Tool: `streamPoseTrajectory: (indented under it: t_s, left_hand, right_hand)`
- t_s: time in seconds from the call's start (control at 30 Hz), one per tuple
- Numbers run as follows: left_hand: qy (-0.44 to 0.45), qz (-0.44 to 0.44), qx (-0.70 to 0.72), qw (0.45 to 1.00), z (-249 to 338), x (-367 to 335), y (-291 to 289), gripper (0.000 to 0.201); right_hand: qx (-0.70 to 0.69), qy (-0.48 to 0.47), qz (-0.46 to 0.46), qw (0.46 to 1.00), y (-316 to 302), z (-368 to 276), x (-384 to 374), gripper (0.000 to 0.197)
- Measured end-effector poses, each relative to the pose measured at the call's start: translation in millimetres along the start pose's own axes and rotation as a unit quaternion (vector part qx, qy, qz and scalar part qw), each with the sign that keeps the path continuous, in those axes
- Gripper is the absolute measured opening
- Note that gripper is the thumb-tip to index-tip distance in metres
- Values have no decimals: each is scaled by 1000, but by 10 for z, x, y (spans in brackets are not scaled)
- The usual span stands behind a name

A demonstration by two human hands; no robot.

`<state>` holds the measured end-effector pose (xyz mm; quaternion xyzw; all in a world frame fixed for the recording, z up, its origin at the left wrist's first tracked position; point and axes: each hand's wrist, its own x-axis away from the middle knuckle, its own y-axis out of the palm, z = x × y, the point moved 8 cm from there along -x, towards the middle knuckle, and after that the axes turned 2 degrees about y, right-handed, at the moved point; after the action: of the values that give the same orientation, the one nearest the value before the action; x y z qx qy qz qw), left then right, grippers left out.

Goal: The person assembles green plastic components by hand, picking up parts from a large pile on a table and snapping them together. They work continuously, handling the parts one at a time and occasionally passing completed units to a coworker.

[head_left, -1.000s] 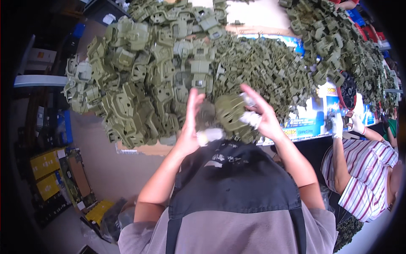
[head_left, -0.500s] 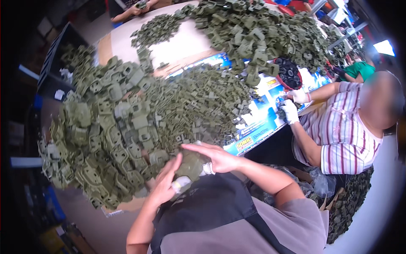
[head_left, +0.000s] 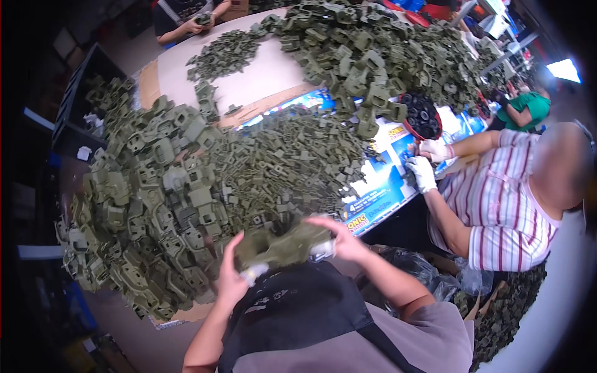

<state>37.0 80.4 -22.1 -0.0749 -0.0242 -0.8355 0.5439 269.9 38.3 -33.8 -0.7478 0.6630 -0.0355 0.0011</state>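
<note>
Reference: 12 o'clock points to the top of the view; dial centre is the olive moulded part (head_left: 283, 247).

1. Part position: held at the near edge of the worktop (head_left: 177, 71), in front of the black apron (head_left: 292, 311), which lies at 6 o'clock. Motion blur hides its fine detail.
2. Long axis: spans the gap between the hands, from between 8 and 9 o'clock to between 2 and 3 o'clock; the right end sits higher in the view.
3. Left-hand grip (head_left: 231, 280): at 8 o'clock, grasping the part's left end. This hand is nearer the pile of large olive parts (head_left: 158, 199), between 9 and 10 o'clock.
4. Right-hand grip (head_left: 348, 244): at 3 o'clock, grasping the right end. This hand is nearer the co-worker's gloved hands (head_left: 424, 174), at 2 o'clock and well apart.
5. Far side: the heap of small olive parts (head_left: 286, 152) lies at 12 o'clock. Contact between heap and held part cannot be told.
</note>
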Motion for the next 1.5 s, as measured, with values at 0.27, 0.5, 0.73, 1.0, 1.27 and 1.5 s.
streamPoseTrajectory:
  t_s: [0.27,0.5,0.73,1.0,1.27,1.5]
  left_hand:
    - [51,95,-277,955,320,-253,-838,60]
    - [159,252,-520,800,1322,-154,-1520,62]
    - [131,140,-795,575,1221,-1061,-2270,96]
    - [276,314,-442,793,2250,-673,-2268,68]
    - [133,183,-15,974,932,-251,-899,77]
    - [-2,31,-16,999,-145,79,-141,120]
  right_hand:
    - [-346,-90,487,797,-3631,550,-949,27]
    - [-44,99,417,903,-5271,1432,-1648,54]
    - [683,127,248,675,-5958,917,-1615,64]
    - [411,-106,123,897,-1291,-529,-1331,44]
    - [238,-166,3,957,1210,-874,-777,92]
    - [-17,49,-112,992,1162,135,-328,79]
